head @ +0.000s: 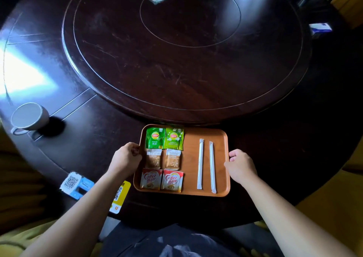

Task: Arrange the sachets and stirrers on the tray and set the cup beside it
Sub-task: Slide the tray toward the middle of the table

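A restaurant dining room: a big round dark table [110,138] with lazy Susan [186,50], QR-code cards [75,185] at its edge

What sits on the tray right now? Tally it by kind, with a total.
Green Lipton tea sachets: 2
Brown sachets: 2
Coffee mate sachets: 2
Wrapped stirrers: 2
Total on the tray: 8

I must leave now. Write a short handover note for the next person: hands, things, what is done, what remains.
Left hand grips the tray's left edge; right hand holds its right edge.
On the tray: six sachets in two columns at left, two wrapped stirrers side by side at right.
Done: sachets and stirrers arranged.
Left: the cup stands far off to the left on the table; bring it beside the tray.
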